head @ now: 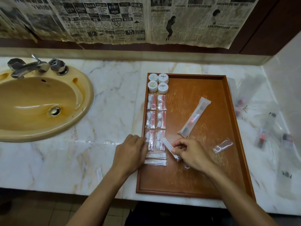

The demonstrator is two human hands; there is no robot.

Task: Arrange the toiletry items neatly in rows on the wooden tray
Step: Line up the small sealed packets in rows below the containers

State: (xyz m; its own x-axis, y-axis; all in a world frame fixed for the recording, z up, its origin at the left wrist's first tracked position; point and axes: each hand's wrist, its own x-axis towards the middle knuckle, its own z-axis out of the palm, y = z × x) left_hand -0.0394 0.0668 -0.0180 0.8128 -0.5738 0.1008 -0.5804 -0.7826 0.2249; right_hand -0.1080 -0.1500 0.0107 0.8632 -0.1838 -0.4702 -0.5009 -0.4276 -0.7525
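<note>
The wooden tray [211, 160] lies on the marble counter. Along its left side stand several round white soap tins [158, 82], then several red-and-white vanity packets [156, 111] in two columns, then two cotton swab packets [156, 159] laid crosswise. My right hand [192, 154] pinches a slanted cotton swab packet [169, 147] just right of that column. My left hand [130, 152] rests at the tray's left rim, fingertips touching the lowest vanity packet. A toothbrush pack [194, 117] and a floss pick packet [222, 145] lie loose mid-tray.
A yellow sink [40, 101] with a metal tap [32, 66] sits at the left. More clear-wrapped toiletry packets [263, 131] lie on the counter right of the tray. One small packet [99, 174] lies left of the tray near the front edge. Newspaper covers the wall behind.
</note>
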